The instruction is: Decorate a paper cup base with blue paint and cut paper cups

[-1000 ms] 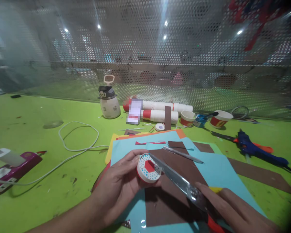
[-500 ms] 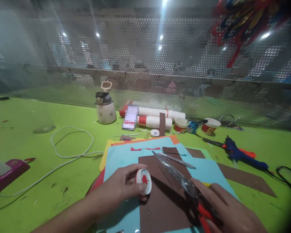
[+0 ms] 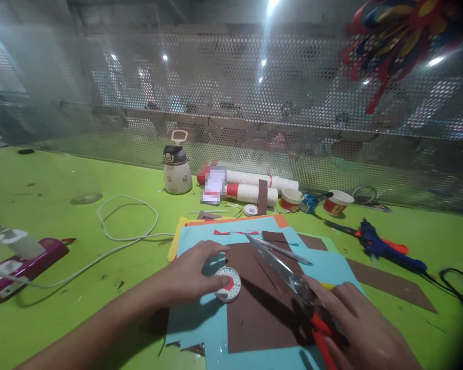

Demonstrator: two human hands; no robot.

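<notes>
My left hand (image 3: 195, 270) has its fingers spread. Its thumb rests on a small round white disc (image 3: 231, 293) with a speckled face and a red centre, which appears to lie flat on the paper. My right hand (image 3: 355, 318) is closed around the red handles of a pair of scissors (image 3: 293, 282), whose blades point up and to the left. Below both hands are a brown paper sheet (image 3: 254, 329) and light blue sheets (image 3: 193, 313). A silver pen-like tool (image 3: 289, 252) lies by the blades.
A blue glue gun (image 3: 389, 249) lies at right beside a brown strip (image 3: 389, 285). Behind the paper stand a bottle (image 3: 177, 177), stacked paper cups (image 3: 254, 194), two single cups (image 3: 291, 199) and a blue jar (image 3: 308, 204). A white cable (image 3: 111, 252) runs to a purple power strip (image 3: 34, 267).
The disc was gripped tilted between my left thumb and fingers; now it looks laid down, with the fingers spread. My right hand stays on the scissors. The view has shifted slightly left.
</notes>
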